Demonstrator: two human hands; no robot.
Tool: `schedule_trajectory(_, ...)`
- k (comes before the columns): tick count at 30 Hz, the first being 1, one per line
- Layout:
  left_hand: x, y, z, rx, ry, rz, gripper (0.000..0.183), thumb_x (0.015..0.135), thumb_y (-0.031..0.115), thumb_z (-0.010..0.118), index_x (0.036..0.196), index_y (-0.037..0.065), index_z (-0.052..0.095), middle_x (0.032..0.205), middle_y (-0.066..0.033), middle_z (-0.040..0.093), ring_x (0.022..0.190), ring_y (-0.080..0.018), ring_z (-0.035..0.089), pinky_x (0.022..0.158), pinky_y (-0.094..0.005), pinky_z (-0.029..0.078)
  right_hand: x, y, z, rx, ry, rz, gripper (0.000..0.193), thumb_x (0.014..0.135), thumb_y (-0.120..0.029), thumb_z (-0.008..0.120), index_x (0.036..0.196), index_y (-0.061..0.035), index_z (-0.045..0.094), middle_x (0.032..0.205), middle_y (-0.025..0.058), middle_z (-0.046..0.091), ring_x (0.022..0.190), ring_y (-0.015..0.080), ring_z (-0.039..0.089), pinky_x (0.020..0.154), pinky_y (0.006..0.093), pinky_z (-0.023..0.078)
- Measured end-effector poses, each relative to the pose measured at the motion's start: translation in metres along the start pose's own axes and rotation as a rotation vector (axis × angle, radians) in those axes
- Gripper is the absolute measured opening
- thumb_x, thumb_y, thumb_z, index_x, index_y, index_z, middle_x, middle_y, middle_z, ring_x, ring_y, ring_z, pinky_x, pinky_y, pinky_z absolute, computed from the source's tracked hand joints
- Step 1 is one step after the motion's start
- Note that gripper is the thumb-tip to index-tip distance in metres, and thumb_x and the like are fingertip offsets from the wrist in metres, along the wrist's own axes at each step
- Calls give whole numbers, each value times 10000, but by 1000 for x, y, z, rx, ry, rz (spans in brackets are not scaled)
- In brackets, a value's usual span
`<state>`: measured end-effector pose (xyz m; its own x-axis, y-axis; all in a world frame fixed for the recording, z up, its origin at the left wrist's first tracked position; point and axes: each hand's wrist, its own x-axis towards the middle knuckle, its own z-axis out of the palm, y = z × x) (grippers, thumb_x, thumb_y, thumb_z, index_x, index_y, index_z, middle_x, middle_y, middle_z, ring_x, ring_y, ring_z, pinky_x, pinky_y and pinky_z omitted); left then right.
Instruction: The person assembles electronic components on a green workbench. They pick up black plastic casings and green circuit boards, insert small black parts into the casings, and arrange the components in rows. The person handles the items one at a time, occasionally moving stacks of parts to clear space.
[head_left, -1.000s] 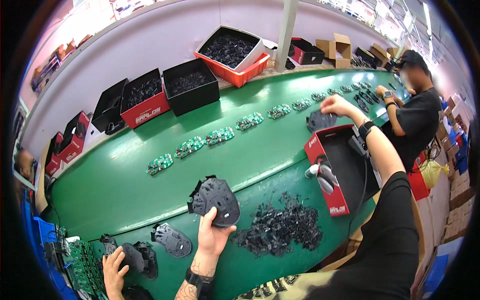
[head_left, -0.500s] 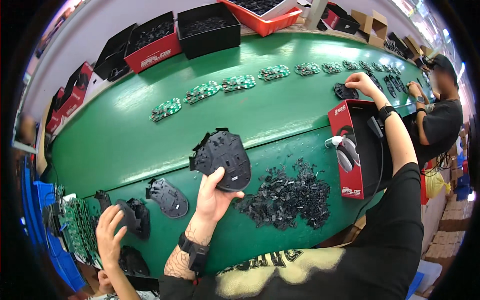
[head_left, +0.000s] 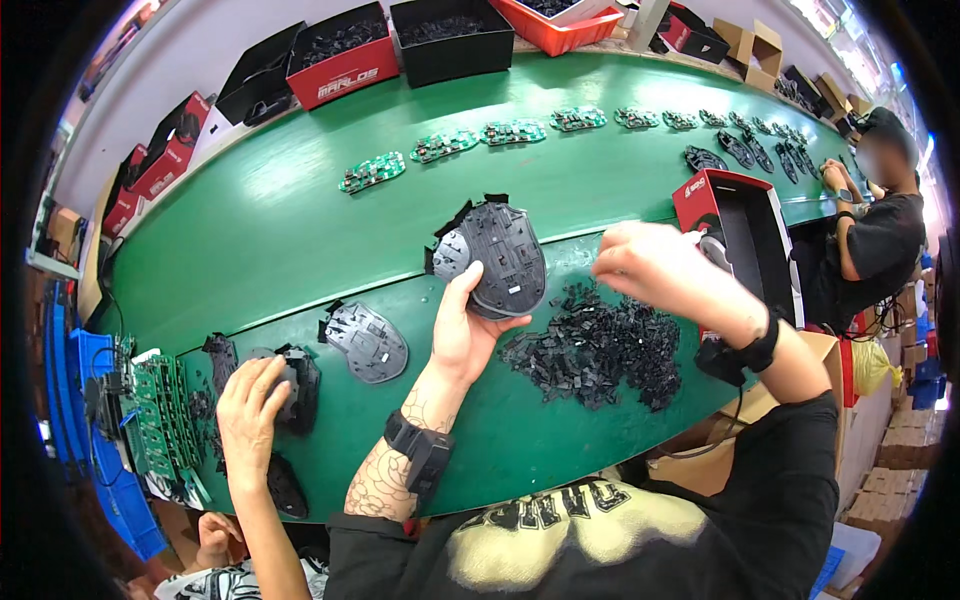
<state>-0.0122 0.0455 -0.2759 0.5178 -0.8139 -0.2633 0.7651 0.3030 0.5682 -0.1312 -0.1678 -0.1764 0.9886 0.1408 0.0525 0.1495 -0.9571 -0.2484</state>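
My left hand (head_left: 467, 335) grips a black plastic mouse shell (head_left: 512, 262) by its lower end, thumb on the inner face, with ribs and posts turned up. Above the far edge of a pile of small black plastic parts (head_left: 605, 350), my right hand (head_left: 640, 262) hangs with its fingers curled together. Whether something small is between them I cannot make out. Another mouse shell (head_left: 368, 343) lies on the green table left of my left wrist. Further left, a co-worker's hand (head_left: 250, 405) is over more black shells (head_left: 298, 390).
Green circuit boards (head_left: 445, 145) form a row across the far table, with black shells (head_left: 735, 150) at its right end. An open red and black box (head_left: 740, 225) stands right of the pile. Stacked boards (head_left: 165, 415) are at far left. Another person (head_left: 880, 220) works at far right.
My right hand has left a black shell in the far-right row and come left and nearer, above the small parts. My left hand still holds its shell. The whole view has shifted somewhat.
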Motion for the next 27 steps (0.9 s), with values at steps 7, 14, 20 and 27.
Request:
schedule_trajectory(7,1,-2,3,-11,-28,3,364,960,342,468,1170,67,583,1073,-60,668,943,-188,663,737,-392,581,-13,19,38,299,-112,163,113,746,-125,695,808,-37,662,800,103,612,775,276,623,703,361,497)
schedule_trajectory(14,3,-7,0,108,-70,18,416,960,378,451,1209,68,572,1111,-73,663,954,-191,662,747,-376,575,-13,17,46,501,-187,318,146,705,-97,726,773,9,652,741,92,612,671,182,617,631,322,492)
schedule_trajectory(20,2,-6,4,141,-61,47,403,958,362,466,1198,58,578,1095,-77,667,941,-189,666,749,-379,576,-9,14,43,416,-222,311,123,705,-83,731,758,-4,653,741,66,601,658,148,589,621,288,481)
schedule_trajectory(27,-3,-4,14,219,-79,151,375,958,278,512,1268,67,505,1148,-81,629,999,-207,646,782,-404,584,2,-9,23,970,299,496,90,757,-96,735,786,-36,675,1003,38,604,902,114,572,774,275,458)
